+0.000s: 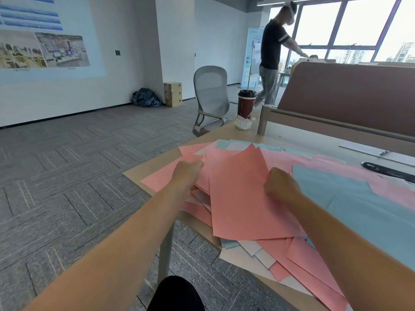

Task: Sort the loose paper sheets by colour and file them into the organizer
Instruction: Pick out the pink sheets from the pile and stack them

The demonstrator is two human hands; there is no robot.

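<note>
1. Table (137, 173): carries the whole job. Its near corner is covered by loose paper sheets (292, 162) in pink, blue and white, which overlap at mixed angles and overhang the near edge.
2. Progress, as judged: early. The colours are intermixed across the spread and nothing appears filed. No organizer can be identified with certainty.
3. Blue sheet (350, 198): lies flat on top of pink ones, just beside the right hand.
4. Pink sheets (242, 198): a fanned bundle, smooth and uncreased, tilted up at its far end above the pile between the two hands. Pink is probably being gathered first.
5. White sheets (247, 261): show beneath the bundle at the near edge, unsorted.
6. Left hand (187, 173) and right hand (280, 185): each grips one side edge of the pink sheets, fingers (198, 164) curled onto the paper.
</note>
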